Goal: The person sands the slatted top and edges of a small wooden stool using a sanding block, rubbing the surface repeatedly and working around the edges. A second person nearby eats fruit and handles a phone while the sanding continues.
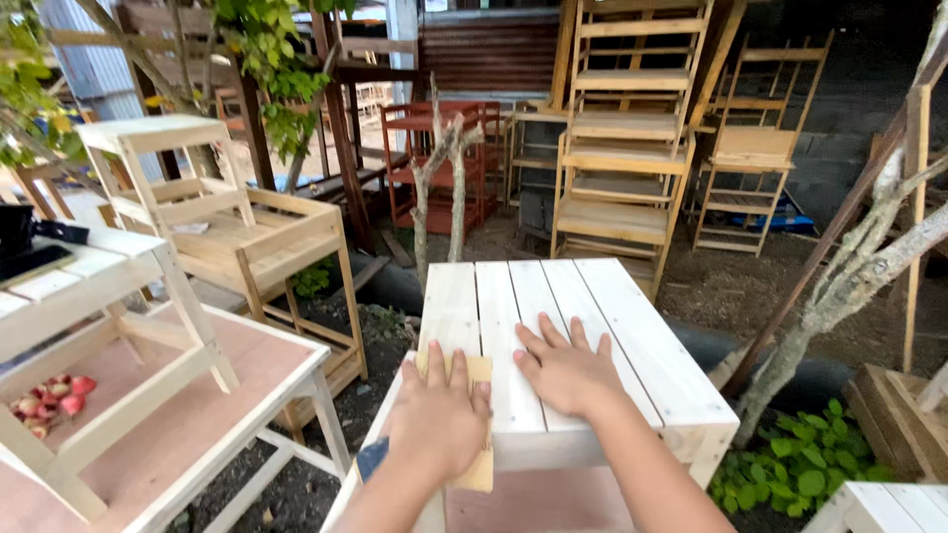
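At far left, a pale stool [109,326] stands on a pink-topped table [227,395], apart from the work. Centre: the left hand [439,419] presses flat, fingers spread, on a tan sheet, probably sandpaper [481,370], pinning it against the near edge of the slatted wooden top [592,316]. The right hand [565,370] lies open, palm down on the slats beside it, apparently steadying the piece. Unfinished shelf frames [627,148] stand stacked behind.

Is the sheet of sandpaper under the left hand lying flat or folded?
Flat, where visible. The sandpaper lies spread on the white slatted top, pressed by the left hand. The part under the hand cannot be seen.
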Action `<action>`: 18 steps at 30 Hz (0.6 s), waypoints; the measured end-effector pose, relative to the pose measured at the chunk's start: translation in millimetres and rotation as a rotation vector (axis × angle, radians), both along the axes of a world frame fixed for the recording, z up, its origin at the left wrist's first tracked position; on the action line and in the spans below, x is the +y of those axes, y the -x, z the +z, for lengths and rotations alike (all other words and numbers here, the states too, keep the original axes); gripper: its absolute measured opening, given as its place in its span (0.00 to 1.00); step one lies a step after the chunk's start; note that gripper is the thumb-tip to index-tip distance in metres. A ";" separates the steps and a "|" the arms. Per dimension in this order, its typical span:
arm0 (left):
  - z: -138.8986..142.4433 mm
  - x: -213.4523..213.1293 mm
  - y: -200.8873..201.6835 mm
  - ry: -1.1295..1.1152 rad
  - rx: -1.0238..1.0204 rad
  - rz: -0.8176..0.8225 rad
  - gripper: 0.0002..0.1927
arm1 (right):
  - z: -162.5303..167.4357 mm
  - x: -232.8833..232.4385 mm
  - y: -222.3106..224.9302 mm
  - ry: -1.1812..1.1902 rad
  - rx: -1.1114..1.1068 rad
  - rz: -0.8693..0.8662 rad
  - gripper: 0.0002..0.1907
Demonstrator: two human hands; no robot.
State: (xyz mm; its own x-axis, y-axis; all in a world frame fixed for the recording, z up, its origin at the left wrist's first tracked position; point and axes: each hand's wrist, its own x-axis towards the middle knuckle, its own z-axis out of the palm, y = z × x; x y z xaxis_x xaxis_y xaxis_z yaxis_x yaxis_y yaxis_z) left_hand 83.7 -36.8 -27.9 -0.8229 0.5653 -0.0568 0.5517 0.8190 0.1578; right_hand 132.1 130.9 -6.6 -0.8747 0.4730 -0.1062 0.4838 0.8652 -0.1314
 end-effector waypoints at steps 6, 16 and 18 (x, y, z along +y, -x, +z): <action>17.8 4.5 6.7 0.032 0.070 -0.034 0.36 | 6.5 -3.8 7.6 0.011 -0.013 -0.043 0.32; 3.0 17.3 82.8 0.013 -0.016 -0.067 0.37 | 5.5 -19.3 19.2 0.007 -0.016 -0.049 0.33; 10.9 36.0 98.2 -0.005 -0.063 -0.027 0.37 | 7.2 -16.1 19.5 0.012 -0.005 -0.052 0.33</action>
